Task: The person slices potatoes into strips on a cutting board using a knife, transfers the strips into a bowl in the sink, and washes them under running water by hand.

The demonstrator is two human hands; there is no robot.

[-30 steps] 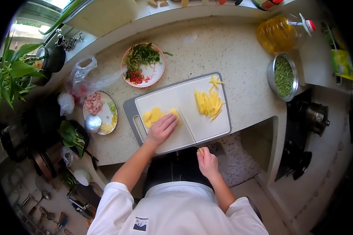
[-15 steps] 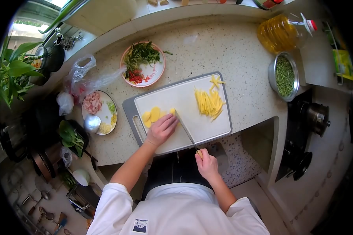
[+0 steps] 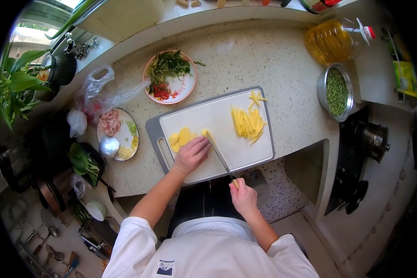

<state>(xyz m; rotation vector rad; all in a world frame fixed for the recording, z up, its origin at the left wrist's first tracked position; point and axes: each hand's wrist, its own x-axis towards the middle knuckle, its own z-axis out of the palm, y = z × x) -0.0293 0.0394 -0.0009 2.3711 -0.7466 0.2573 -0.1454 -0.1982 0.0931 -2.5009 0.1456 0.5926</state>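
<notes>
My right hand (image 3: 244, 197) is closed around the handle of a kitchen knife (image 3: 221, 158). The blade slants up and left over the white cutting board (image 3: 217, 111), its tip beside my left fingers. With fingers bent and close together, my left hand (image 3: 192, 155) presses down on yellow potato slices, mostly hidden beneath it; a bit of potato (image 3: 204, 132) shows at the fingertips. Left of that hand, flat potato slices (image 3: 184, 135) overlap on the board. A heap of thin potato strips (image 3: 247, 124) lies on the board's right part.
Behind the board stands a plate (image 3: 188, 92) of chopped greens and red chilli. To the left are a plate (image 3: 128, 155) with diced meat and a plastic bag (image 3: 95, 88). A steel bowl (image 3: 320, 88) of chopped greens and an oil bottle (image 3: 326, 41) stand right, near the stove.
Almost nothing differs. The knife tip and my left fingers stay together at the slices, with only a tiny shift of the blade; the whole view has moved slightly.
</notes>
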